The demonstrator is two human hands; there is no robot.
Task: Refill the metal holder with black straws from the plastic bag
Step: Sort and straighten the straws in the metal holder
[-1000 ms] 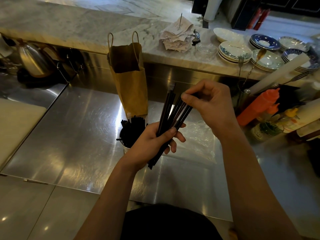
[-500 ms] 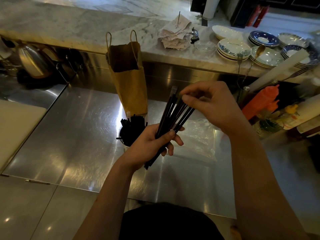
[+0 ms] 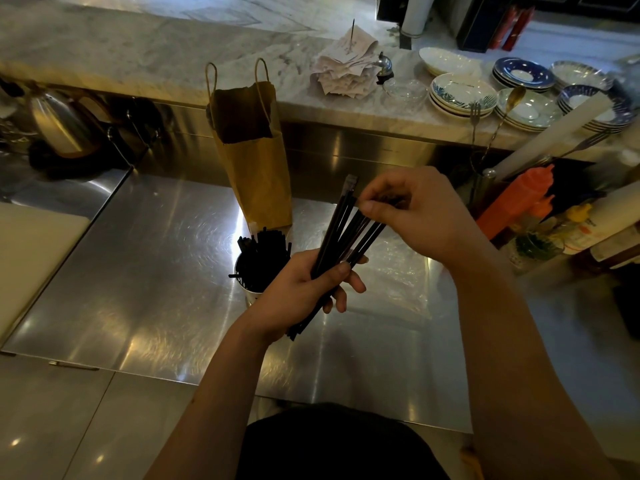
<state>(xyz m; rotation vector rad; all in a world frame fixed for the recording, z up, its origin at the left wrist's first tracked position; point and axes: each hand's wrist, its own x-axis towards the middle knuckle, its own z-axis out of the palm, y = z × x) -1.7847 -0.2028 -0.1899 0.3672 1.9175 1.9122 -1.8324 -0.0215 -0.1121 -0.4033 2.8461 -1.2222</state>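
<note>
My left hand (image 3: pixel 304 289) grips a fanned bundle of black straws (image 3: pixel 341 237) by its lower part, held tilted above the steel counter. My right hand (image 3: pixel 412 216) pinches the upper ends of those straws between thumb and fingers. Just left of my left hand stands the round metal holder (image 3: pixel 246 292), with several black straws (image 3: pixel 263 254) sticking out of it. The clear plastic bag (image 3: pixel 391 275) lies flat and crumpled on the counter under and to the right of my hands.
A brown paper bag (image 3: pixel 252 161) stands behind the holder. Sauce bottles (image 3: pixel 512 206) and a cutlery cup crowd the right side. Stacked plates (image 3: pixel 460 95) and a paper pile (image 3: pixel 346 71) sit on the marble ledge. A kettle (image 3: pixel 59 126) stands at far left.
My right hand has lowered slightly onto the straw tips. The left hand keeps the same grip on the bundle; the bundle's fan looks nearly unchanged.
</note>
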